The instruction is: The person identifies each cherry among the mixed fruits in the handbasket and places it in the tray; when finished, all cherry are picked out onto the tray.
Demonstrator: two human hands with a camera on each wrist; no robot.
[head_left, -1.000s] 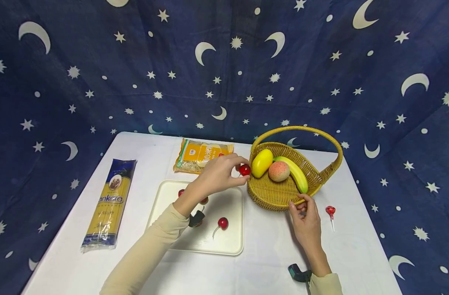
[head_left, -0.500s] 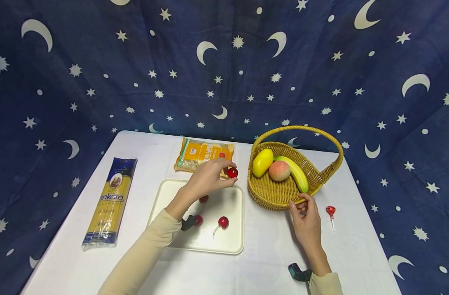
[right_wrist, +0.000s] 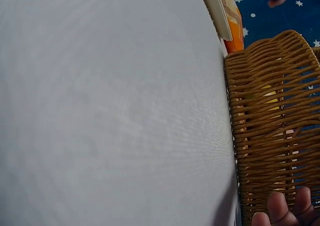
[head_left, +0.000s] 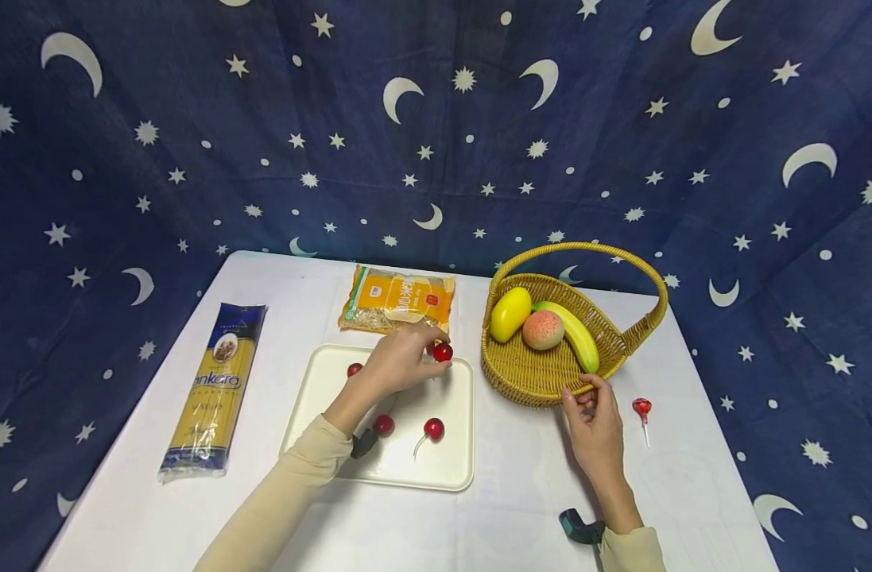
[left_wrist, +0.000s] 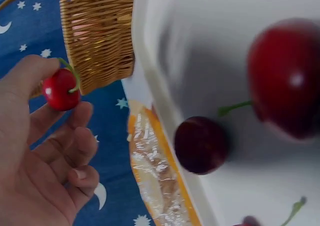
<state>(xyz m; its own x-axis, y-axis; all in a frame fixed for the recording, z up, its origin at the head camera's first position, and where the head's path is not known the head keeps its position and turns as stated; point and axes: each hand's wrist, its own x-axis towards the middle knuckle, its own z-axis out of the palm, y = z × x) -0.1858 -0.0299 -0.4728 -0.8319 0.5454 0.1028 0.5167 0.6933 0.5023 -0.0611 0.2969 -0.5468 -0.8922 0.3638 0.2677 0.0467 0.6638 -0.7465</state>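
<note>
My left hand [head_left: 401, 361] pinches a red cherry [head_left: 443, 352] between thumb and fingertips, above the far right corner of the cream tray [head_left: 464, 445]. A green stem shows on this cherry in the left wrist view. More cherries, such as the near right one [head_left: 433, 430], lie on the tray under and around that hand. My right hand [head_left: 594, 425] grips the front rim of the yellow wicker basket [head_left: 529, 381] with thumb and fingers. Inside the basket lie a yellow mango-like fruit [head_left: 510, 314], a peach [head_left: 543, 330] and a banana [head_left: 577, 338].
Behind the tray lies an orange grain bag [head_left: 378, 298]. A long pasta packet [head_left: 214, 393] is at the left of the white table [head_left: 521, 516]. Right of the basket lies a red lollipop [head_left: 642, 411]. The basket's tall handle [head_left: 579, 248] arches up. A star-patterned cloth [head_left: 436, 119] hangs behind.
My left hand has moved left and down with the cherry, from beside the basket's left edge to over the tray's far right corner. My right hand stays on the basket rim.
</note>
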